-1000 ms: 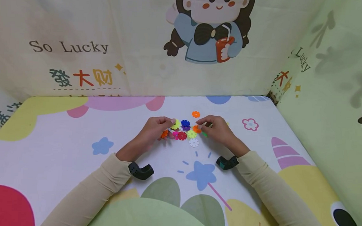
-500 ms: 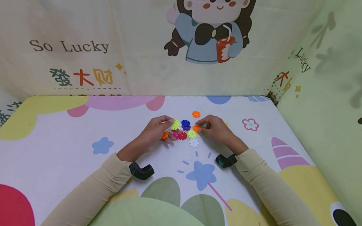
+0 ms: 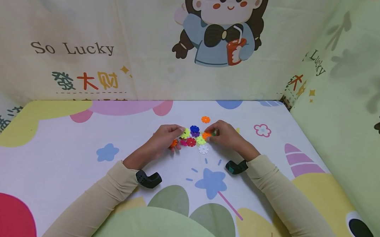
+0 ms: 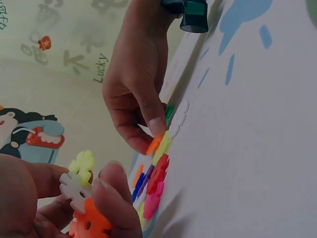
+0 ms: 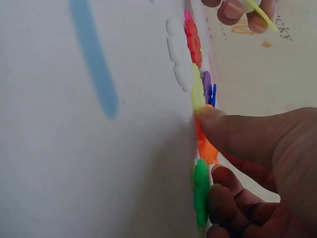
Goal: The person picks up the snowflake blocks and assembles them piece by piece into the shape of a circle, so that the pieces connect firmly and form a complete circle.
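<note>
My left hand [image 3: 163,140] holds a small joined group of notched plastic flower discs just left of the pile. In the left wrist view these are a yellow disc [image 4: 83,162], a white disc [image 4: 75,192] and an orange disc [image 4: 91,222]. At the right side of the pile, my right hand [image 3: 227,135] pinches another orange disc [image 5: 209,146] between thumb and finger, low at the table. Its lower fingers lie beside a green disc [image 5: 200,191]. Between the hands are a red disc [image 3: 191,142], a blue disc [image 3: 194,128], a purple disc [image 3: 195,134] and a yellow-green disc [image 3: 201,140].
A loose orange disc [image 3: 205,119] lies behind the pile, and a white disc [image 3: 203,149] lies in front of it. A pink disc [image 4: 153,201] touches the red one. The table [image 3: 79,173] has a printed cover, and cloth walls [image 3: 148,60] stand behind and beside it.
The left hand has shifted slightly right and down with its joined discs. My right hand has moved a little left, its thumb now over the orange disc.
</note>
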Motion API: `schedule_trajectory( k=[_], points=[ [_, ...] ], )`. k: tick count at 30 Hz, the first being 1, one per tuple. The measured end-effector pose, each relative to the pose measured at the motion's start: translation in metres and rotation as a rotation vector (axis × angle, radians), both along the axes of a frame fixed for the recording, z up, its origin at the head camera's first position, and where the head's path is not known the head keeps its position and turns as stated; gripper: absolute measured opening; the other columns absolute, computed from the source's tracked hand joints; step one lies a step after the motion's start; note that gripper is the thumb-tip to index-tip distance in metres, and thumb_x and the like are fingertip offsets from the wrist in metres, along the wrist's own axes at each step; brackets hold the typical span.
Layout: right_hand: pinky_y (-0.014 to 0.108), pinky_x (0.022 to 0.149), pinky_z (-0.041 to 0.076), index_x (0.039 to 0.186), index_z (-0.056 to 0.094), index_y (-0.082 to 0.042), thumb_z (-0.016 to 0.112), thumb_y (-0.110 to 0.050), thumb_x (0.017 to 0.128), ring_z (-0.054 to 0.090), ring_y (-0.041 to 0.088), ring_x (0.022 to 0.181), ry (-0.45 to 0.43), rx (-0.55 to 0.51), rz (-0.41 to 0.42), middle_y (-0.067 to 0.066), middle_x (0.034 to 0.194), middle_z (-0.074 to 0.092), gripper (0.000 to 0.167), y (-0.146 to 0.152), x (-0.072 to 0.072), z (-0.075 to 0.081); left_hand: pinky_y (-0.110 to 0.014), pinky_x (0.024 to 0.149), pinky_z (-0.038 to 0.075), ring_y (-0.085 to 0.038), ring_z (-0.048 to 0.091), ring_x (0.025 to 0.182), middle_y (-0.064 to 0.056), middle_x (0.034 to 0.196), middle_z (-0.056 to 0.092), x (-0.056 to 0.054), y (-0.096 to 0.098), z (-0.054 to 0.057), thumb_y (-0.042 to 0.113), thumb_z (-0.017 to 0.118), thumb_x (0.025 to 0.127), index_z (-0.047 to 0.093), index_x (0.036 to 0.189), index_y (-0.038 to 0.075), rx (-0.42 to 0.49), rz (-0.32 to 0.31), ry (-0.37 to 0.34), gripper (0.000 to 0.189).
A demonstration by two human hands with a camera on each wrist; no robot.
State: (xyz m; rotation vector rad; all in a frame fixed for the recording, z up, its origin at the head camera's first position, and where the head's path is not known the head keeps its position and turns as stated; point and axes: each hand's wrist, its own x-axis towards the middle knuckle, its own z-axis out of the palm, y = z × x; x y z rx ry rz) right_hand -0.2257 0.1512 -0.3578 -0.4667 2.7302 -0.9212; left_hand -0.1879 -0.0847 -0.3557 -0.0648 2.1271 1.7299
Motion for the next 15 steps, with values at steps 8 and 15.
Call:
schedule_trajectory(
  k=[8, 15],
  points=[
    [0.029, 0.075, 0.048, 0.105, 0.066, -0.004, 0.073, -0.004, 0.085, 0.052, 0.024, 0.085, 0.005, -0.045, -0.004, 0.008, 0.094, 0.06, 0.02, 0.0023, -0.0001, -0.0023, -0.027, 0.069, 0.055, -0.026, 0.07, 0.069, -0.015, 0.097, 0.067, 0.0, 0.0005, -0.001, 0.028, 0.051, 0.102, 0.055, 0.125, 0.008, 0.027, -0.005, -0.027, 0.03],
    [0.03, 0.073, 0.048, 0.107, 0.072, -0.005, 0.068, -0.001, 0.088, 0.053, 0.024, 0.084, 0.069, -0.062, 0.003, 0.007, 0.09, 0.063, 0.02, 0.0039, -0.001, -0.0028, -0.022, 0.052, 0.047, -0.017, 0.055, 0.051, -0.01, 0.082, 0.063, 0.0018, 0.0013, 0.0021, 0.026, 0.045, 0.104, 0.059, 0.124, 0.006, 0.003, 0.009, -0.02, 0.031]
  ],
)
